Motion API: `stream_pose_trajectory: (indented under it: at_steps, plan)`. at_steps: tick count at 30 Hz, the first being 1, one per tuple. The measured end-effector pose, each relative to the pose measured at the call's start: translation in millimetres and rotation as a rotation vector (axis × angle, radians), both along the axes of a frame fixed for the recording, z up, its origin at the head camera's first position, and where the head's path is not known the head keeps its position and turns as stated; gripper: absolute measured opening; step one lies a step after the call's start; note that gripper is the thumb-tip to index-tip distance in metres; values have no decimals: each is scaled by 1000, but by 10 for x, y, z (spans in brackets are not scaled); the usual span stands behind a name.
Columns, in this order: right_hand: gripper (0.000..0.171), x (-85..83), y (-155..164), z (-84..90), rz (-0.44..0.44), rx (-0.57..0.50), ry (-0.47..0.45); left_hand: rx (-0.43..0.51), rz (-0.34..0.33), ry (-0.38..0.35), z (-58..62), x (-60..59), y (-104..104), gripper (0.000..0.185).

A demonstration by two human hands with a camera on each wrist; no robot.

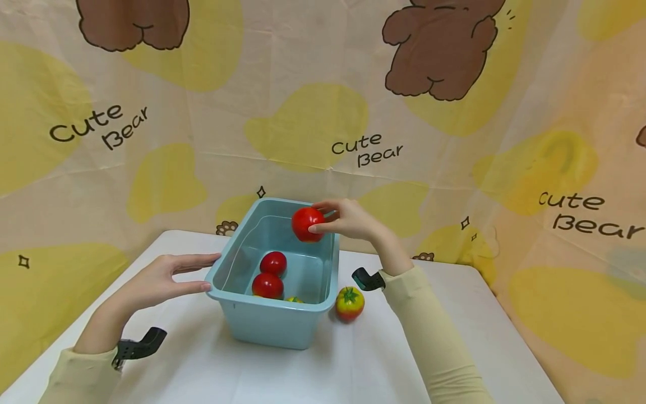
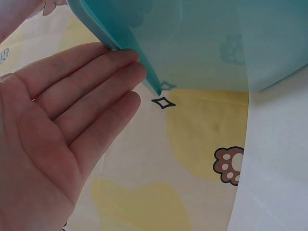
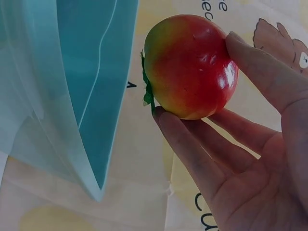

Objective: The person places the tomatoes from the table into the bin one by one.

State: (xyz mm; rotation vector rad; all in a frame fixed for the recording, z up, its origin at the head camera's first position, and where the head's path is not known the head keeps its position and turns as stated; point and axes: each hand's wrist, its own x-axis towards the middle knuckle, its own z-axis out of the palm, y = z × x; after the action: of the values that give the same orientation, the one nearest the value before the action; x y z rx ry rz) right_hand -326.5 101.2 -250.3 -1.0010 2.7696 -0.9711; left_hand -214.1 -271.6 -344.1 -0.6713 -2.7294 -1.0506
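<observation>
The right hand [image 1: 348,220] pinches a glossy red tomato with a yellow-green patch near its stem [image 1: 308,224] between thumb and fingertips, holding it above the far end of a pale blue rectangular plastic tub [image 1: 272,322]. The left hand [image 1: 158,279] is flat, fingers straight and together, its fingertips touching the tub's left rim. Inside the tub lie two more red tomatoes [image 1: 273,263], one just behind the other, and a small yellowish fruit [image 1: 294,300] mostly hidden by the near wall. On the white tabletop [image 1: 313,370], just beside the tub's right near corner, sits a red-and-yellow tomato with a green stem [image 1: 350,303].
</observation>
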Motion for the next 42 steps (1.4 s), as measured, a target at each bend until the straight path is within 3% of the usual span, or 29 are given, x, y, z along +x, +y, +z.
stream_pose_trajectory:
  at_steps: [20,42]
  plan:
    - [56,10,-13,35,56,-65,-12,-13,-6,6,12,-12,-9,56]
    - [52,133,393,-142,28,-140,33,-14,-11,-3,32,10,17,56]
